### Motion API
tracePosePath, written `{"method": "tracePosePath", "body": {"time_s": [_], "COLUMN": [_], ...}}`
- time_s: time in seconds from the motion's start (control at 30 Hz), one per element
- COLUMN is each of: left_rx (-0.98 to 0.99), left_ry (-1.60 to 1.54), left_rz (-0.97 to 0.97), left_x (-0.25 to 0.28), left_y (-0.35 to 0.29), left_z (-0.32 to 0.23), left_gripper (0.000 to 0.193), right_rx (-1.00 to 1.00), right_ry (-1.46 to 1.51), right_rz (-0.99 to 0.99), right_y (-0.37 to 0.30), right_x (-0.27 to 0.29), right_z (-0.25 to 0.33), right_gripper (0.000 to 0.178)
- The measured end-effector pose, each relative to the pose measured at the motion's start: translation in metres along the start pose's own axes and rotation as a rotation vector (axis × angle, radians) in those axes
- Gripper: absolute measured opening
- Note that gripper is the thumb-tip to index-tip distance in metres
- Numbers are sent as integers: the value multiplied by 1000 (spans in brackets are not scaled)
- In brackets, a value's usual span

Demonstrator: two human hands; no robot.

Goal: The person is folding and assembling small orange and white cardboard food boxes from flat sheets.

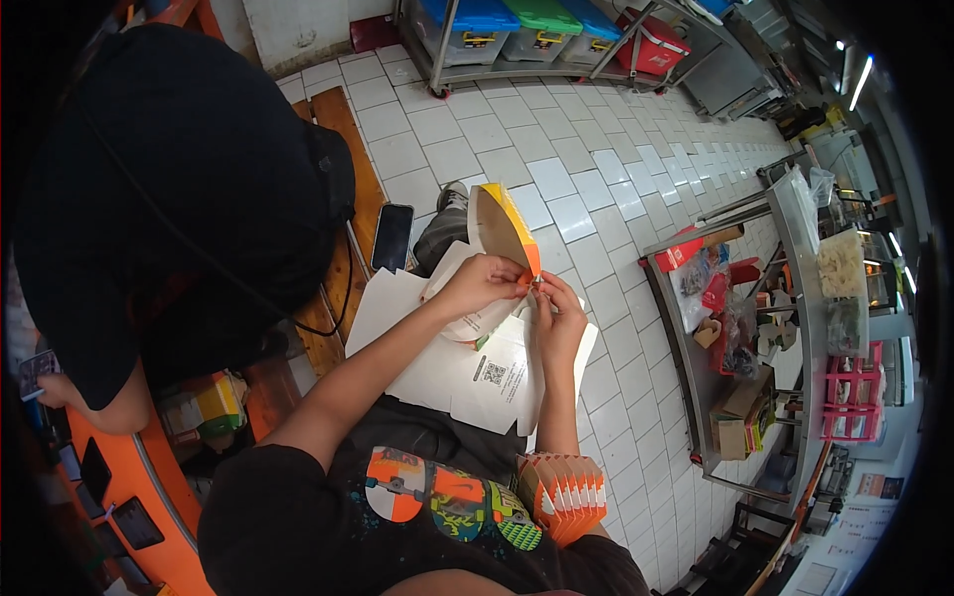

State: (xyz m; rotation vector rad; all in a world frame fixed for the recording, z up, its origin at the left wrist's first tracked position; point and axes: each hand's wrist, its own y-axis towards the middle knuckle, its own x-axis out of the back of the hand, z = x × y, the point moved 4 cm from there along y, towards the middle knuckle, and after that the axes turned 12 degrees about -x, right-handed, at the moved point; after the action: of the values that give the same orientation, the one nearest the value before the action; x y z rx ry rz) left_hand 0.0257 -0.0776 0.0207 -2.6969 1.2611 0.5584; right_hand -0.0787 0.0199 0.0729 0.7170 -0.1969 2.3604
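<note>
Yellow and orange card stands up over my lap, its narrow lower end between my two hands. My left hand pinches that end with thumb and fingertips; my right hand pinches close beside, the fingertips all but meeting. My own fingers cover the spot, so I can't tell whether the edges are locked together or only held there. Thin as it looks, the card could crease or tear if I twist harder with one hand than the other, and since its upper part fans out unsupported, a slack pinch would probably let it spring open. Below, the white cardboard sheets lie loose; a shift of my legs could send them sliding onto the tiled floor or nudging the phone on the wooden bench. The nested orange cartons sit beside my right arm: drawing it back carelessly might crush or scatter them.
</note>
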Motion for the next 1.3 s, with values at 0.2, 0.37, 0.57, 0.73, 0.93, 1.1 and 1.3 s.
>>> {"method": "tracePosePath", "body": {"time_s": [0.2,0.37,0.57,0.73,0.93,1.1,1.3], "left_rx": [-190,-222,-369,-396,-437,-439,-398], "left_ry": [191,244,458,412,392,367,291], "left_rz": [6,-70,-103,-34,-43,-64,-64], "left_x": [-4,-5,-5,-5,-7,-10,-10], "left_y": [-3,-8,-8,-7,-8,-8,-5], "left_z": [-9,-18,-31,-30,-22,-17,-14], "left_gripper": [22,26,27,24,19,19,17], "right_rx": [26,-46,209,158,211,267,244], "right_ry": [58,74,24,38,-38,-144,-105], "right_rz": [-113,-17,-49,-63,-68,-157,-281], "right_y": [-4,-5,-11,-11,0,0,-5], "right_x": [0,3,-5,-5,2,-1,-3], "right_z": [-3,7,11,11,11,9,12], "right_gripper": [11,15,18,17,16,15,14]}}
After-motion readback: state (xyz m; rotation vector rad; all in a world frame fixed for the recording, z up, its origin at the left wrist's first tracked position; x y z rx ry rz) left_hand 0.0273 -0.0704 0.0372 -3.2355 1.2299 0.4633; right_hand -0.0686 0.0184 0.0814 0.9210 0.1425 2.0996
